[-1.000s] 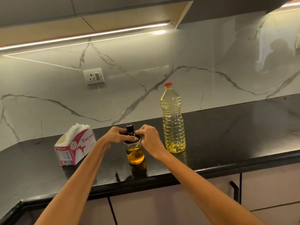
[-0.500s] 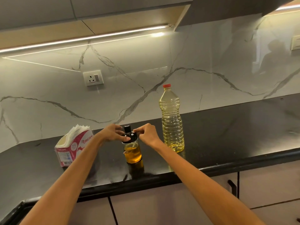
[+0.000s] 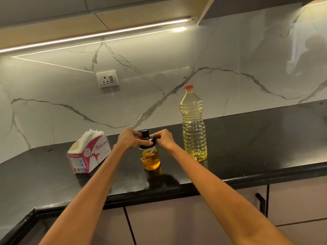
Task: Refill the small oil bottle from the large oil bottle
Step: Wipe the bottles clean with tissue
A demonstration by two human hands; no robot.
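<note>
oil is what i want to pour, so first i must open the small oil bottle (image 3: pixel 151 159), which stands on the black counter (image 3: pixel 247 147) right in front of me. my left hand (image 3: pixel 131 139) and my right hand (image 3: pixel 163 138) sit on each side of its black lid (image 3: pixel 147 141), fingers curled in and pinching the lid so i can work it off. the glass part has no hand on it, so it could slip if i twist hard. the large oil bottle (image 3: pixel 193 128) waits just to the right, red cap (image 3: pixel 188 87) on, close so i can reach it next. a tissue box (image 3: pixel 89 153) sits to the left, handy for drips, i think.
</note>
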